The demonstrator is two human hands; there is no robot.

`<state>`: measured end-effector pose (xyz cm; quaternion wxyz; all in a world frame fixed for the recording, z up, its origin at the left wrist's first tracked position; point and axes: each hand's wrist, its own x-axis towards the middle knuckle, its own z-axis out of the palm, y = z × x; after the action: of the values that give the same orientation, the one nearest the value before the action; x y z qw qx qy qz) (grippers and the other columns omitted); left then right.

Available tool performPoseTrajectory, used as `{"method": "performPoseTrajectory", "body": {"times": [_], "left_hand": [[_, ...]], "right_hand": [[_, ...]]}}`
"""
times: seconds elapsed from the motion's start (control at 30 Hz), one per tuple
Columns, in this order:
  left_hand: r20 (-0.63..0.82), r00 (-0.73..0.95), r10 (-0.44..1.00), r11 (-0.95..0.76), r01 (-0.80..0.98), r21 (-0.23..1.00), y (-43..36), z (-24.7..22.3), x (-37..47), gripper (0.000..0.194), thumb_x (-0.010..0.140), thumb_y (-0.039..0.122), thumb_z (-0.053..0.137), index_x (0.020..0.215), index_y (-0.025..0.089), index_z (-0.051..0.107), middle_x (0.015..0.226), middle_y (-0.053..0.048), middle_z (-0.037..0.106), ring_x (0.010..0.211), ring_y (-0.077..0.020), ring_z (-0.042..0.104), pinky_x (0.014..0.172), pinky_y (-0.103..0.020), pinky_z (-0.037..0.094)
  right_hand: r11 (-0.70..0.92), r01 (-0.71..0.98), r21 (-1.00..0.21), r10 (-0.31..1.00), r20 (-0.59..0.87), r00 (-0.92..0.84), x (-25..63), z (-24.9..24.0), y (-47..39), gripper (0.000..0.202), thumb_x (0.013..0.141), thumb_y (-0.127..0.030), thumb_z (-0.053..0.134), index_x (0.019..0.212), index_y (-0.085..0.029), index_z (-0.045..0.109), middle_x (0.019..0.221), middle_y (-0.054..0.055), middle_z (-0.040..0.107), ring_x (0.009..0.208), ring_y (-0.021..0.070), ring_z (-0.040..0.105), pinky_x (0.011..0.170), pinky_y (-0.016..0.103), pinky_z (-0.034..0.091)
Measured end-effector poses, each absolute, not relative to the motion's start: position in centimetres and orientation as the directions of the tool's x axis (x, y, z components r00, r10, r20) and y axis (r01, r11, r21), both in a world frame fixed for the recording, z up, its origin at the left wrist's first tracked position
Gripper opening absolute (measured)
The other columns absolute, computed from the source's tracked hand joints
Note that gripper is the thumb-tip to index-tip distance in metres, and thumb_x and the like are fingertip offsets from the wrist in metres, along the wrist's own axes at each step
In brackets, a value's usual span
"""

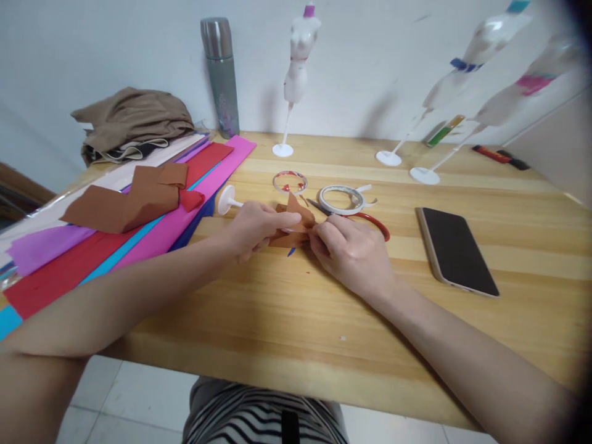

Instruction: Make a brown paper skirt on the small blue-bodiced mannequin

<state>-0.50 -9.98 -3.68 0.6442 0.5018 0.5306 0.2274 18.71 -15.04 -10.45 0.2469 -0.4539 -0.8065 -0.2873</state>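
My left hand [256, 228] is closed around a small white mannequin on a stand [226, 200], which lies sideways with its round base poking out to the left. A piece of brown paper [296, 213] covers the part between my hands, so the body is mostly hidden. My right hand [346, 250] pinches the right end of that paper, fingers pressed together. Just behind the right hand lie scissors with a red handle [377, 223] and a roll of white tape [342, 198]. A small blue scrap [291, 251] shows below the brown paper.
Coloured paper sheets [185, 209], with brown paper [124, 203] on top, spread along the left. Behind stand a thermos [222, 80], an upright mannequin [296, 80] and two leaning ones. A clear tape ring [290, 181] is mid-table; a phone [457, 250] lies right.
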Motion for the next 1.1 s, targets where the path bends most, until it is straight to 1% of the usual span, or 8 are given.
{"method": "performPoseTrajectory", "body": {"times": [0.03,0.13,0.37,0.5,0.63,0.73,0.9,1.1], "left_hand": [[-0.423,0.329,0.844,0.345,0.272,0.898,-10.0,-3.5,-0.4,0.054,0.090,0.016,0.072,0.044,0.017,0.043,0.041,0.007,0.031,0.037,-0.0008,0.021,0.041,-0.020,0.008],[-0.405,0.339,0.849,0.304,0.313,0.900,-10.1,-3.1,-0.4,0.053,0.085,0.011,0.069,0.042,0.018,0.040,0.039,0.006,0.032,0.035,-0.0012,0.022,0.040,-0.020,0.009],[-0.412,0.326,0.851,0.328,0.283,0.901,-10.1,-3.5,-0.6,0.050,0.079,0.002,0.063,0.040,0.019,0.036,0.038,0.007,0.029,0.034,-0.0008,0.021,0.039,-0.020,0.010],[-0.420,0.352,0.837,0.348,0.252,0.903,-10.0,-3.9,-1.0,0.049,0.080,0.003,0.062,0.041,0.019,0.037,0.040,0.007,0.029,0.036,-0.0013,0.021,0.039,-0.019,0.010],[-0.425,0.380,0.822,0.347,0.257,0.902,-9.8,-4.1,-1.3,0.051,0.082,0.004,0.061,0.040,0.019,0.036,0.040,0.006,0.030,0.035,-0.0012,0.021,0.038,-0.018,0.011],[-0.420,0.386,0.821,0.342,0.256,0.904,-9.7,-4.1,-1.3,0.050,0.081,0.004,0.062,0.040,0.019,0.037,0.040,0.006,0.031,0.035,-0.0014,0.021,0.037,-0.018,0.011],[-0.428,0.361,0.829,0.335,0.293,0.896,-9.9,-4.0,-1.3,0.049,0.082,0.004,0.062,0.041,0.018,0.038,0.041,0.006,0.034,0.034,-0.0015,0.023,0.037,-0.018,0.012],[-0.395,0.310,0.865,0.283,0.349,0.894,-10.2,-3.7,-1.2,0.047,0.079,0.006,0.065,0.041,0.018,0.041,0.040,0.006,0.034,0.036,-0.0024,0.023,0.039,-0.020,0.012]], "right_hand": [[0.422,0.877,0.231,0.598,0.656,-0.461,18.7,-10.4,-15.1,0.033,0.100,-0.012,0.051,0.070,-0.019,0.062,0.065,0.004,0.062,0.058,0.0149,0.050,0.058,0.031,0.033],[0.420,0.882,0.215,0.623,0.638,-0.453,18.7,-10.2,-15.2,0.034,0.101,-0.011,0.049,0.071,-0.020,0.063,0.066,0.004,0.063,0.058,0.0156,0.051,0.059,0.031,0.035],[0.434,0.869,0.238,0.587,0.657,-0.473,18.8,-10.4,-15.0,0.031,0.100,-0.010,0.051,0.072,-0.018,0.063,0.066,0.004,0.062,0.059,0.0145,0.050,0.058,0.031,0.034],[0.420,0.878,0.232,0.600,0.655,-0.460,18.7,-10.5,-15.1,0.033,0.101,-0.011,0.050,0.071,-0.018,0.062,0.066,0.004,0.063,0.058,0.0148,0.050,0.058,0.031,0.033],[0.400,0.886,0.234,0.634,0.628,-0.452,18.6,-10.7,-15.0,0.032,0.101,-0.012,0.050,0.072,-0.018,0.063,0.067,0.004,0.063,0.060,0.0147,0.051,0.059,0.032,0.032],[0.387,0.890,0.242,0.629,0.636,-0.447,18.5,-10.8,-15.0,0.033,0.101,-0.013,0.049,0.071,-0.018,0.062,0.067,0.003,0.063,0.059,0.0142,0.050,0.059,0.031,0.032],[0.412,0.879,0.238,0.602,0.653,-0.459,18.6,-10.6,-15.0,0.033,0.101,-0.012,0.049,0.071,-0.017,0.063,0.067,0.003,0.063,0.058,0.0141,0.050,0.058,0.030,0.033],[0.404,0.897,0.181,0.652,0.630,-0.421,18.6,-10.5,-15.1,0.035,0.101,-0.012,0.048,0.071,-0.019,0.063,0.067,0.005,0.064,0.057,0.0152,0.049,0.058,0.033,0.031]]}}
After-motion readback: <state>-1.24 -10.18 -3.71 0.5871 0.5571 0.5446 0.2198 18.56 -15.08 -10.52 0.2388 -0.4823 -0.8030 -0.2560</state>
